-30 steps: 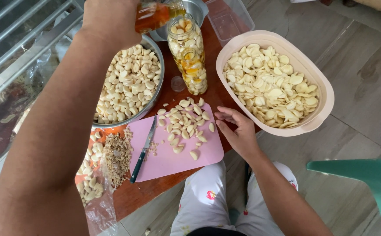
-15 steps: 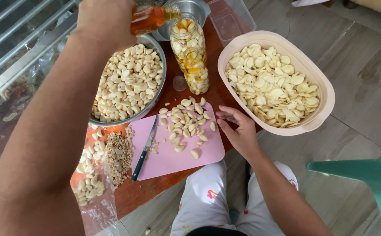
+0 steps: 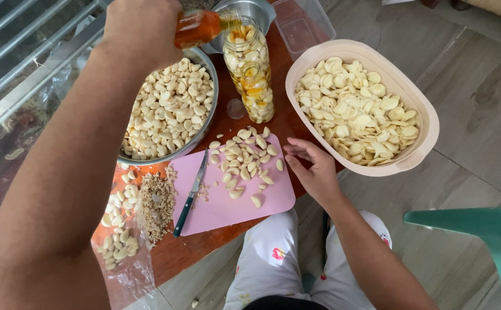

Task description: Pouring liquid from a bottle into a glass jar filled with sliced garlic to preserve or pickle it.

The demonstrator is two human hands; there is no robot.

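Glass jar (image 3: 250, 69) stands upright near the far middle of the wooden table (image 3: 193, 252), packed with peeled garlic cloves in a yellow liquid that fills it part way. Over its open mouth the left hand (image 3: 141, 28) is wrapped around a small bottle (image 3: 204, 26) of amber liquid, tipped so its neck points into the jar. The right hand (image 3: 313, 166) rests at the table's near right edge, fingers loosely curled and holding nothing, just beside the pink cutting board (image 3: 227, 206).

Left of the jar sits a metal bowl (image 3: 207, 123) heaped with whole peeled cloves. To the right, a cream oval tub (image 3: 423, 115) holds flat garlic slices, hanging partly past the table's edge. Behind the jar are a second, smaller metal bowl (image 3: 259, 10), whose contents cannot be made out, and a clear plastic box (image 3: 302, 26). A small clear lid (image 3: 236, 108) lies at the jar's foot.

On the cutting board a scatter of cloves lies across the far half, and a dark-handled knife (image 3: 190, 195) rests along its left edge. Left of the board a clear plastic sheet (image 3: 130, 270) carries a heap of brown trimmings (image 3: 155, 204) and more loose cloves.

Beneath the table show the person's white patterned trousers (image 3: 273, 258) and a grey tiled floor (image 3: 480, 115). A green plastic chair (image 3: 486, 229) stands at lower right, and metal bars (image 3: 20, 63) run along the left.
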